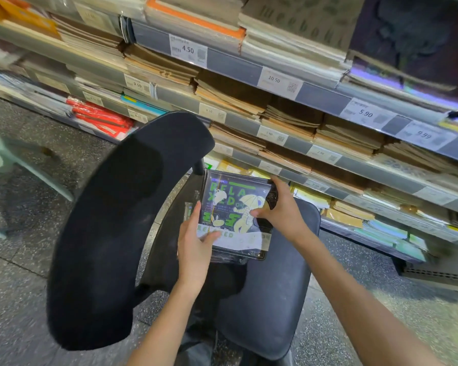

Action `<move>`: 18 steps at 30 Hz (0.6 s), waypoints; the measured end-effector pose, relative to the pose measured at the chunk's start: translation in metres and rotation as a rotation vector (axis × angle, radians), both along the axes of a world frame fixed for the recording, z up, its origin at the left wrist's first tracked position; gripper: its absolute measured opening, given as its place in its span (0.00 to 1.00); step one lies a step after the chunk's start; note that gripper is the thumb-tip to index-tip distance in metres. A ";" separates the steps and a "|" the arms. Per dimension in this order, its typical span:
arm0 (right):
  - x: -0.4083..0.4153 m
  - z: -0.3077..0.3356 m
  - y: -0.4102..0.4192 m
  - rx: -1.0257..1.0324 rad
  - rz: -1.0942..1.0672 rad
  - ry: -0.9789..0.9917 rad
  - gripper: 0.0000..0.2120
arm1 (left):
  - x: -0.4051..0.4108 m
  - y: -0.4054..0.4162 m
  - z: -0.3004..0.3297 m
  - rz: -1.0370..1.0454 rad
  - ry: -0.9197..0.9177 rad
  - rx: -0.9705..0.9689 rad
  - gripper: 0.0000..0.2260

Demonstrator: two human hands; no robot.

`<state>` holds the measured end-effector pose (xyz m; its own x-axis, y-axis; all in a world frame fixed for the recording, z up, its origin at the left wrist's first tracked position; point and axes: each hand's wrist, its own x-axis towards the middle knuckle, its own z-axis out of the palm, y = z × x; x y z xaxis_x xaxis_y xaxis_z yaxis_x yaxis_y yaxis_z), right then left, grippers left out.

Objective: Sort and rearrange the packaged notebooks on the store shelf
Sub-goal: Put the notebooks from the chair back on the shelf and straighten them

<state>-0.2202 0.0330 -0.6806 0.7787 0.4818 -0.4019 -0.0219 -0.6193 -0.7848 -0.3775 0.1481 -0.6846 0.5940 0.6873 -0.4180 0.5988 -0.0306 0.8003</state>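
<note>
A stack of packaged notebooks (233,207) with a black cover, green "RELAXED" lettering and pale cartoon figures lies on the seat of a dark office chair (275,299). My left hand (196,244) holds the stack's near left edge, thumb on top of the cover. My right hand (278,207) grips the far right corner, fingers curled over the far edge and thumb on the cover. The store shelf (328,101) rises just behind, packed with stacks of brown and pale notebooks.
The chair's black curved backrest (127,220) stands at the left. Price tags (188,50) line the shelf edges. Red packages (101,117) lie on a low shelf at the left; yellow and green notebooks (386,231) fill the bottom shelf. Speckled floor surrounds the chair.
</note>
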 end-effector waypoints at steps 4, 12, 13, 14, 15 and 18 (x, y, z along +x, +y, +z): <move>0.021 0.053 -0.007 0.004 -0.014 -0.103 0.44 | 0.025 0.000 0.036 -0.028 -0.070 0.038 0.33; 0.060 0.184 -0.020 0.073 -0.079 -0.302 0.45 | 0.079 -0.002 0.140 -0.103 -0.297 0.127 0.34; 0.063 0.202 -0.022 0.080 -0.084 -0.335 0.45 | 0.085 -0.001 0.156 -0.109 -0.328 0.132 0.34; 0.065 0.219 -0.023 0.092 -0.087 -0.366 0.45 | 0.090 0.000 0.171 -0.114 -0.355 0.141 0.34; 0.067 0.236 -0.024 0.107 -0.091 -0.399 0.45 | 0.095 0.000 0.187 -0.124 -0.378 0.151 0.34; 0.069 0.285 -0.023 0.141 -0.113 -0.512 0.44 | 0.106 0.002 0.229 -0.153 -0.461 0.145 0.34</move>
